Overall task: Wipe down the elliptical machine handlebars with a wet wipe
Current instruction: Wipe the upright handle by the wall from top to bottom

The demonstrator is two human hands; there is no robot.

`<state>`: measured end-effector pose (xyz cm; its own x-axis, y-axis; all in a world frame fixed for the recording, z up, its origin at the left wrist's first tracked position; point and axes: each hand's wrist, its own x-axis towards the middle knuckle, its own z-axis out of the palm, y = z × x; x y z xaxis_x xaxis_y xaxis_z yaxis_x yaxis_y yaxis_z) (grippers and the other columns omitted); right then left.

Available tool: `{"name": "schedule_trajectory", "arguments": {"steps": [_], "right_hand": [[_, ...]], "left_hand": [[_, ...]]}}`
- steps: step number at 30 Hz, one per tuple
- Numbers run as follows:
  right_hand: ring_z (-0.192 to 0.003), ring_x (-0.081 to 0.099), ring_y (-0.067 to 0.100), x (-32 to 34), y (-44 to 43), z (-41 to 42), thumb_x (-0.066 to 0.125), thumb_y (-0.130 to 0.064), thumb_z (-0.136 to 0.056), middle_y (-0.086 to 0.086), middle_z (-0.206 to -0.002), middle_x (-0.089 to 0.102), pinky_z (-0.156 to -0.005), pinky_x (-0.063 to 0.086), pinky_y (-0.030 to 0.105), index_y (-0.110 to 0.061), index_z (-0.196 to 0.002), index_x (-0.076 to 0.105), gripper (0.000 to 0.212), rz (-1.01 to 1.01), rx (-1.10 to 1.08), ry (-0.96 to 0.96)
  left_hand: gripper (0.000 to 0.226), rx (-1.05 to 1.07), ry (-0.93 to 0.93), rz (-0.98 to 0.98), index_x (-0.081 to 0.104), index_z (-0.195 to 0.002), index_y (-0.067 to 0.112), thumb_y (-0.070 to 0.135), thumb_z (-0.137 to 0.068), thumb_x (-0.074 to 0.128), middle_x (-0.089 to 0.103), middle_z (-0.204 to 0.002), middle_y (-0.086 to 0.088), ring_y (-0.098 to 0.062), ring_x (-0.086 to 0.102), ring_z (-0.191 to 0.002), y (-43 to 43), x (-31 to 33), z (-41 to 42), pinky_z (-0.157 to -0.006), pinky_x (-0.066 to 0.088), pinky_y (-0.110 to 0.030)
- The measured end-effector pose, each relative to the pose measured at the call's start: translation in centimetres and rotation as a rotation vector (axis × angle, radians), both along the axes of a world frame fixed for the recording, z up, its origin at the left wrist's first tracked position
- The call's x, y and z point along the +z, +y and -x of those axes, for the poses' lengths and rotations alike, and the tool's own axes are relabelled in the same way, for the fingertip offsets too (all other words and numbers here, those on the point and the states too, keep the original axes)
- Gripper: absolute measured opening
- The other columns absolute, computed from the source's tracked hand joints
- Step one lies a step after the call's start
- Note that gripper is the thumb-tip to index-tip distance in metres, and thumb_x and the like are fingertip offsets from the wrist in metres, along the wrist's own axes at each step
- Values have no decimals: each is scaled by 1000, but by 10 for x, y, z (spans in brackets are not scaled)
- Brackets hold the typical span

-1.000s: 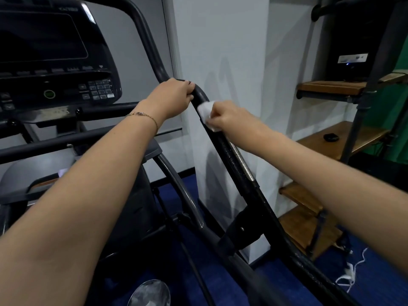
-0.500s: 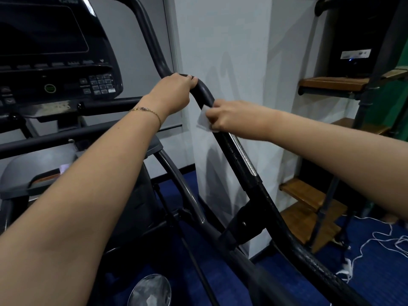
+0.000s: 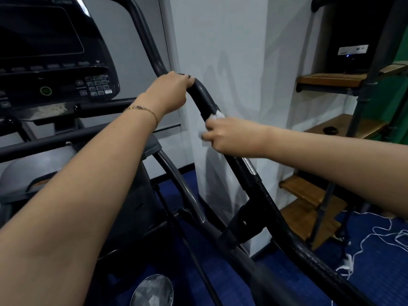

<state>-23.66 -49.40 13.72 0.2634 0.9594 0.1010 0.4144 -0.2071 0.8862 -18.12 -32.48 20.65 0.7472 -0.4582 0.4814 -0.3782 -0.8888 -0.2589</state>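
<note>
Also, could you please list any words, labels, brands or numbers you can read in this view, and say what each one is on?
No text is legible enough to quote.
Brand mark atop the console: blurred.
Button labels under its screen: blurred.
Keypad: characters too small.
White label on the black box: too small.

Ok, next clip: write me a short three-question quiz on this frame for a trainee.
1. True or false: the left hand grips the top bend of the handlebar.
2. Fill in: on the bar, the right hand sits ___ the left hand.
3. The wipe is: A) held against the bar by the right hand B) on the floor C) on a shelf.
Key: 1 true; 2 below; 3 A.
</note>
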Motion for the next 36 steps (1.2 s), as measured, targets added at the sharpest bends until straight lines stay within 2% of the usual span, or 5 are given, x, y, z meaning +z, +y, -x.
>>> {"name": "schedule_trajectory", "arguments": {"steps": [7,12,18,24,36], "right_hand": [[-59,54,29,11,-6,-1,59,12,-62,8,-66,57,-53,51,30,-6,-48,56,23,-45,94,19],[-72,57,24,-15,-33,20,55,0,-80,4,-85,60,-62,50,29,-10,-65,65,21,-11,39,142],[-76,57,26,-46,-37,37,56,-6,-79,8,-96,63,-57,53,31,-6,-91,67,16,-382,-73,232],[-77,58,26,-47,-44,49,51,-15,-85,8,-95,62,-41,44,27,-7,-94,67,19,-606,-172,370],[-68,55,19,-38,-37,42,74,-7,-70,-3,-79,60,-41,31,19,-16,-74,69,12,-343,-150,368]], "left_hand": [[50,9,10,5,49,-132,10,-7,-87,34,58,-124,-18,-35,58,-106,-1,2,-6,-88,50,-44],[54,-121,-72,134,38,-142,10,0,-89,39,37,-147,-11,-34,49,-122,-4,-32,13,-93,48,-45],[58,-451,-289,-25,49,-134,5,-15,-80,44,46,-140,-20,-37,46,-129,4,-84,8,-104,42,-47],[68,-467,-258,102,46,-137,7,-21,-75,46,44,-143,-15,-32,43,-132,0,-94,9,-79,58,-45],[68,-479,-296,88,46,-137,8,-21,-76,46,45,-143,-15,-31,44,-132,2,-96,5,-92,53,-42]]}}
